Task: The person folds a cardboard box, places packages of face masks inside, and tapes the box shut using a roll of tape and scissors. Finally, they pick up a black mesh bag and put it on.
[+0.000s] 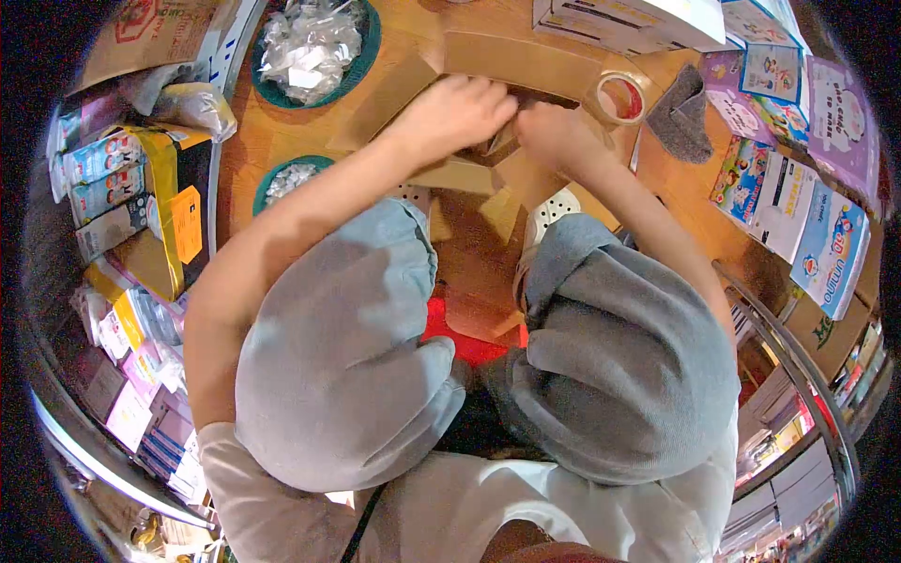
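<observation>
An open cardboard box (526, 64) with its flaps spread lies on the wooden floor in front of my feet. My left hand (462, 113) reaches over it from the left, its fingers curled down toward the inside. Close beside it, my right hand (552, 136) is also closed, knuckles near the box's middle. The fingertips of both hands are hidden, so what they pinch cannot be made out. A roll of tape (603, 86) lies just right of the box, next to a dark grey cloth piece (683, 117).
At left stand a green basket (374, 47) of clear plastic packets (305, 47) and a smaller basket (262, 183). A white carton (619, 26) sits behind the box. Colourful printed boxes (831, 253) line the right; packaged goods (108, 188) fill the left. A metal rail (788, 342) runs at right.
</observation>
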The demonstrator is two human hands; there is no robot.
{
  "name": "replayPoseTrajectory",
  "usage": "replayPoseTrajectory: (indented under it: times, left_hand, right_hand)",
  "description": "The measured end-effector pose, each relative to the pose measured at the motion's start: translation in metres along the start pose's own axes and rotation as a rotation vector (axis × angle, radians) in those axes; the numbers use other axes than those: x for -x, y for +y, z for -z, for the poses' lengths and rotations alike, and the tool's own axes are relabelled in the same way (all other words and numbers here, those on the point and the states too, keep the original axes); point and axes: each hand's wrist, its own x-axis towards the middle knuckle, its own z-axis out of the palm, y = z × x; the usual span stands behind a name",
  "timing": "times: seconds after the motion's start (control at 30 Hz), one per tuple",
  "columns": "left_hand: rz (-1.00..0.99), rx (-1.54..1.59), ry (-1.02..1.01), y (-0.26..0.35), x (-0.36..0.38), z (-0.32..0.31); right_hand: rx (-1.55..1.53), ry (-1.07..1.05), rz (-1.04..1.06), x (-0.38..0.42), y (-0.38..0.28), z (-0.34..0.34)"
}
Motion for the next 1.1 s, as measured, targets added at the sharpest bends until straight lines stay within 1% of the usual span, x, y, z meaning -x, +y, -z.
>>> replayPoseTrajectory:
  times: [0.03,0.1,0.17,0.2,0.23,0.33,0.43,0.53,0.57,0.63,0.67,0.73,0.83,0.93,1.03,1.1]
  left_hand:
    - [-0.005,0.084,-0.129,0.003,0.003,-0.009]
    - [-0.012,0.256,-0.389,0.006,0.017,-0.031]
    - [0.01,0.316,-0.411,0.005,0.028,-0.057]
    - [0.022,0.343,-0.421,0.003,0.028,-0.058]
    - [0.023,0.376,-0.549,0.001,0.025,-0.059]
    - [0.111,0.394,-0.535,0.005,0.024,-0.063]
    - [0.1,0.466,-0.557,-0.005,0.019,-0.09]
    - [0.043,0.436,-0.623,-0.01,0.008,-0.086]
    - [0.088,0.492,-0.782,-0.01,-0.002,-0.083]
    - [0.074,0.466,-0.741,-0.01,-0.008,-0.096]
    - [0.067,0.454,-0.722,-0.009,-0.01,-0.104]
    - [0.094,0.399,-0.721,-0.005,-0.015,-0.099]
    - [0.134,0.381,-0.731,-0.002,-0.017,-0.087]
    - [0.12,0.338,-0.719,0.001,-0.016,-0.078]
    - [0.136,0.306,-0.72,0.01,-0.013,-0.073]
    - [0.16,0.311,-0.727,0.014,-0.011,-0.072]
  right_hand:
    - [0.045,-0.013,0.019,-0.001,0.002,-0.006]
    - [0.046,-0.012,-0.034,-0.002,0.005,-0.011]
    - [0.001,-0.025,-0.077,-0.003,0.009,-0.015]
    - [-0.041,-0.035,-0.094,-0.006,0.013,-0.017]
    - [-0.083,-0.046,-0.11,-0.007,0.015,-0.019]
    - [-0.009,-0.063,-0.169,-0.007,0.014,-0.021]
    - [0.028,-0.14,-0.104,-0.013,0.021,-0.03]
    - [0.138,-0.109,0.086,-0.018,0.042,-0.059]
    - [0.115,-0.119,0.021,-0.016,0.036,-0.052]
    - [0.07,-0.136,-0.108,-0.013,0.025,-0.039]
    - [0.11,-0.139,-0.048,-0.013,0.028,-0.043]
    - [0.19,-0.145,0.07,-0.015,0.038,-0.053]
    - [0.195,-0.142,0.166,-0.016,0.045,-0.059]
    - [0.171,-0.172,0.063,-0.011,0.036,-0.049]
    - [0.052,-0.28,-0.058,-0.006,0.024,-0.026]
    - [0.046,-0.217,-0.029,-0.003,0.03,-0.037]
